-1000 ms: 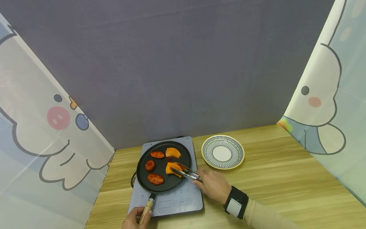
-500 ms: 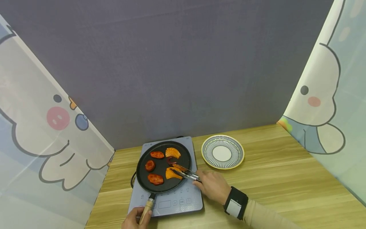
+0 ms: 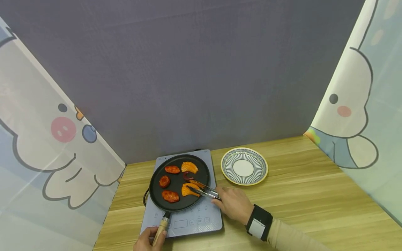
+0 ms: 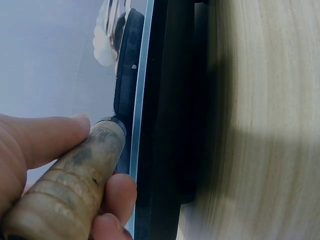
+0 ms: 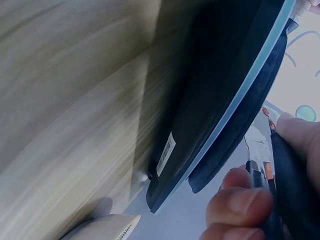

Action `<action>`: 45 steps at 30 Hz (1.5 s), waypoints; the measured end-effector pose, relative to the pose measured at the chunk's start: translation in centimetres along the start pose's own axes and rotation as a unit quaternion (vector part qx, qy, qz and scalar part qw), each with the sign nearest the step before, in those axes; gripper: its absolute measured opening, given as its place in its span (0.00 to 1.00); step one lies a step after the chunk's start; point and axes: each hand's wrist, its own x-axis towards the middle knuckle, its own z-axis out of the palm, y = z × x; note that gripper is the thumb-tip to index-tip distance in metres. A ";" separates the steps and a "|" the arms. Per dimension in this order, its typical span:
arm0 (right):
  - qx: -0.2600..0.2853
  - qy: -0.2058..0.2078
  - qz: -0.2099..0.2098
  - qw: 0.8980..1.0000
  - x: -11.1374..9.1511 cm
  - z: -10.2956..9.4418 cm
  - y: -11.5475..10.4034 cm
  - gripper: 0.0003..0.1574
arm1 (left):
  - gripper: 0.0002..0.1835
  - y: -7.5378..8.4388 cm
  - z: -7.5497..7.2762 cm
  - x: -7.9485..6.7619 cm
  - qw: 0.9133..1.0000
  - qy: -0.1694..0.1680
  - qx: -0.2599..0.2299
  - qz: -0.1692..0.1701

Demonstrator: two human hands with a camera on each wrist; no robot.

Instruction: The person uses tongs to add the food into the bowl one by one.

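My left hand (image 3: 148, 240) grips the wooden handle (image 3: 161, 230) of a round black frying pan (image 3: 177, 205). In the left wrist view, the thumb lies along that handle (image 4: 70, 180) with fingers curled under it. My right hand (image 3: 235, 204) holds metal tongs (image 3: 209, 192), their tips spread over the pan's right side. One tip overlaps an orange ridged slice (image 3: 188, 190); the other lies just beyond it, near a dark red curled piece (image 3: 187, 176). A second orange slice (image 3: 189, 167), two chicken wings (image 3: 170, 196) and a round red-brown piece (image 3: 164, 181) also lie in the pan.
The pan sits on a grey induction cooker (image 3: 201, 226) with touch buttons along its front. Right of it stands a patterned plate (image 3: 243, 168) with a yellow rim. A grey partition (image 3: 201, 87) rises behind the wooden table (image 3: 314, 195), with cartoon-printed sheets at both sides.
The near orange slice has shifted slightly toward me and lies lower in the pan, uncovering the dark red curled piece. The tongs' tips have spread off it. The left hand stays put.
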 end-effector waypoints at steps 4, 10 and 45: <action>-0.003 0.003 -0.004 1.000 0.1 0.0 -0.1 0.19 | 0.17 -0.1 -0.1 0.0 1.000 -0.005 0.003 -0.003; -0.010 -0.002 -0.001 1.000 0.1 0.2 -0.1 0.19 | 0.17 -0.2 -0.1 0.1 1.000 -0.007 0.007 -0.004; 0.085 -0.028 0.104 0.991 -0.7 -0.5 0.6 0.45 | 0.15 -0.1 -0.1 0.0 1.000 0.000 0.004 0.006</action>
